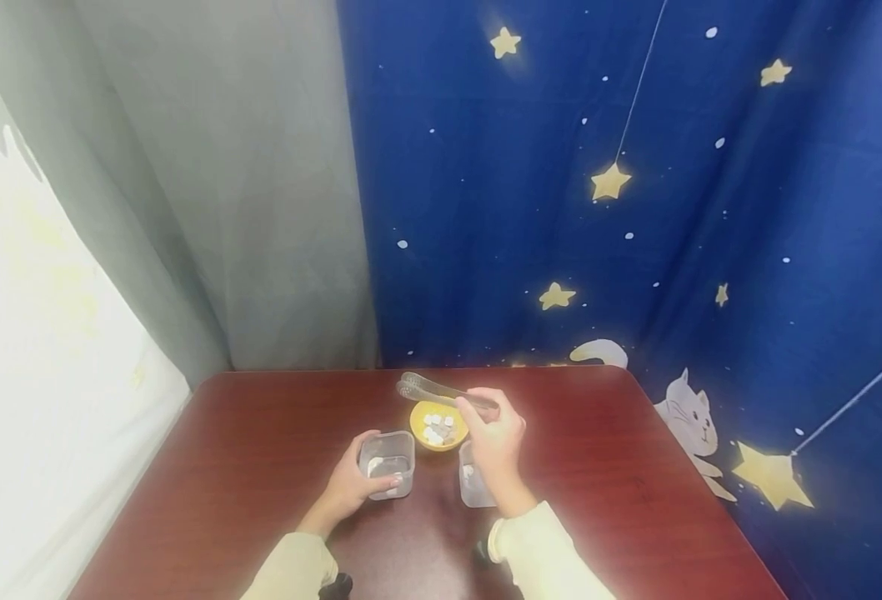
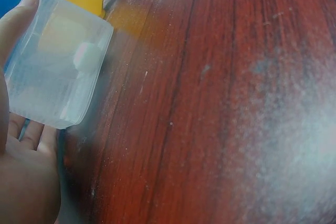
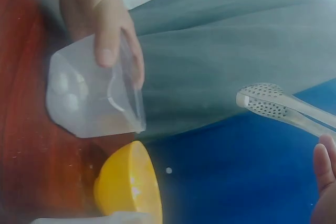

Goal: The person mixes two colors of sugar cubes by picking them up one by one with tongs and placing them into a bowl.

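Note:
My left hand [image 1: 345, 485] grips a clear plastic box [image 1: 401, 451], thumb over its near side and fingers round the far side. A few white pieces [image 3: 68, 93] lie inside it. In my right hand [image 1: 498, 437] are metal tongs [image 1: 409, 389] with perforated tips, held up over a yellow bowl [image 1: 441, 447]. White and greyish pieces [image 1: 433, 433] fill the bottom of that bowl. The tong tips [image 3: 268, 98] stand close together in the right wrist view. A second clear box [image 1: 478, 498] with something white in it sits below my right hand, partly hidden by it.
Everything stands on a reddish-brown wooden table [image 1: 606, 450]. A grey curtain [image 1: 291, 208] and a blue curtain with stars [image 1: 486, 208] hang behind its far edge. On the left is a bright white curtain [image 1: 28, 375].

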`<state>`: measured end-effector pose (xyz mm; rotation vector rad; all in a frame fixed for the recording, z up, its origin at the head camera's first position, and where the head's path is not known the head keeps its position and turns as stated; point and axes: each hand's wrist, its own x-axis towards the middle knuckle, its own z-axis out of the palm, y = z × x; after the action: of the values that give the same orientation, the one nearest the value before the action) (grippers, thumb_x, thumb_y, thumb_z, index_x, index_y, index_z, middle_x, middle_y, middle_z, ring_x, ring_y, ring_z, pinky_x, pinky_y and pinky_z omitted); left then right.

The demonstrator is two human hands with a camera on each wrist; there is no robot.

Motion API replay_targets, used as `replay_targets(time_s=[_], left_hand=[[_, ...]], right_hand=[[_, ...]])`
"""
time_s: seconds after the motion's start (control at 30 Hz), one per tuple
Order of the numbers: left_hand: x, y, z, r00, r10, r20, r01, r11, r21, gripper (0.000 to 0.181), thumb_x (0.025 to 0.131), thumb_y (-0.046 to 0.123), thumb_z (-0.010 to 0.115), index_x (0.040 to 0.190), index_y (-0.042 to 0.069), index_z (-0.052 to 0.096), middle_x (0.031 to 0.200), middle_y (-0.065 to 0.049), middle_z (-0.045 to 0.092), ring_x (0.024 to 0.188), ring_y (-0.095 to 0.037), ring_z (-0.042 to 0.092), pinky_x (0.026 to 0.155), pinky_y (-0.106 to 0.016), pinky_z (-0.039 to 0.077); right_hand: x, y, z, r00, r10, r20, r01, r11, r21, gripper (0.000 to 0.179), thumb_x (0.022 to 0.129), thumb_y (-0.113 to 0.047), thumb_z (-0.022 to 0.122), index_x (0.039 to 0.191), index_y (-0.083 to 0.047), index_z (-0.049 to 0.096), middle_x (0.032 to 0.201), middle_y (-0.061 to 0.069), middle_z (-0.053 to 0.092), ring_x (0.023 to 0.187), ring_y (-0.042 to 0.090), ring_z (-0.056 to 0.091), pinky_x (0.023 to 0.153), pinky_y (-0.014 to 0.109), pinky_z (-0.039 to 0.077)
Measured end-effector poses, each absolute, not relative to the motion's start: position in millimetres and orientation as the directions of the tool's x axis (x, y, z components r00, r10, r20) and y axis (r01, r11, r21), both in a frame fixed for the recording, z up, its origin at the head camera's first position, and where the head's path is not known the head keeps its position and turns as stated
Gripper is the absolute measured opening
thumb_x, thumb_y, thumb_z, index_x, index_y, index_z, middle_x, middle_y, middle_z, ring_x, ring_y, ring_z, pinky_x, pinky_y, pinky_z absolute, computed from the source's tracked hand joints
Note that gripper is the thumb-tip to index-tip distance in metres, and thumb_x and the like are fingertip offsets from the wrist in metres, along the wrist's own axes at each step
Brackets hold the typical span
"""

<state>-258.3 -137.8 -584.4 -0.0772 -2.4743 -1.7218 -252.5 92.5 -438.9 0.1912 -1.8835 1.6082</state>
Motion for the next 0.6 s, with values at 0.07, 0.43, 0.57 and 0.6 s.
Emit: replay_targets(time_s=[0.07, 0.43, 0.57, 0.6], left_hand=[[-258, -138, -584, -0.991, -0.032, 0.128, 0.109, 0.346, 0.932, 0.093, 0.062, 0.025, 0.093, 0.140, 0.016, 0.044, 0.125, -0.011, 0.057, 0.106, -0.028, 0.057, 0.093, -0.047, 0.045], [-255, -137, -583, -0.991, -0.027, 0.127, 0.111, 0.337, 0.935, 0.093, 0.062, 0.022, 0.093, 0.140, 0.015, 0.043, 0.124, -0.013, 0.056, 0.106, -0.030, 0.056, 0.092, -0.046, 0.046], [-256, -138, -584, -0.991, -0.025, 0.131, 0.114, 0.341, 0.933, 0.093, 0.062, 0.023, 0.093, 0.140, 0.016, 0.043, 0.124, -0.013, 0.056, 0.106, -0.030, 0.056, 0.091, -0.046, 0.047], [-256, -138, -584, -0.991, -0.025, 0.129, 0.113, 0.340, 0.934, 0.093, 0.062, 0.022, 0.093, 0.140, 0.016, 0.043, 0.124, -0.013, 0.056, 0.106, -0.030, 0.056, 0.091, -0.046, 0.047]], right_hand=[[-248, 92, -427, -0.773, 0.292, 0.564, -0.514, 0.235, -0.825, 0.018, 0.078, -0.002, 0.079, 0.092, 0.002, 0.070, 0.084, 0.013, 0.073, 0.073, 0.029, 0.071, 0.057, 0.022, 0.054], [-250, 101, -408, -0.709, 0.324, 0.626, -0.589, 0.216, -0.779, 0.018, 0.078, -0.002, 0.079, 0.093, 0.003, 0.069, 0.086, 0.014, 0.073, 0.075, 0.031, 0.071, 0.062, 0.022, 0.055], [-251, 104, -403, -0.706, 0.329, 0.627, -0.599, 0.196, -0.777, 0.018, 0.079, -0.002, 0.079, 0.092, 0.004, 0.069, 0.085, 0.016, 0.072, 0.075, 0.032, 0.071, 0.061, 0.024, 0.056], [-251, 105, -401, -0.705, 0.332, 0.627, -0.602, 0.188, -0.776, 0.018, 0.079, -0.001, 0.079, 0.092, 0.005, 0.069, 0.084, 0.016, 0.072, 0.074, 0.033, 0.071, 0.060, 0.024, 0.056]])
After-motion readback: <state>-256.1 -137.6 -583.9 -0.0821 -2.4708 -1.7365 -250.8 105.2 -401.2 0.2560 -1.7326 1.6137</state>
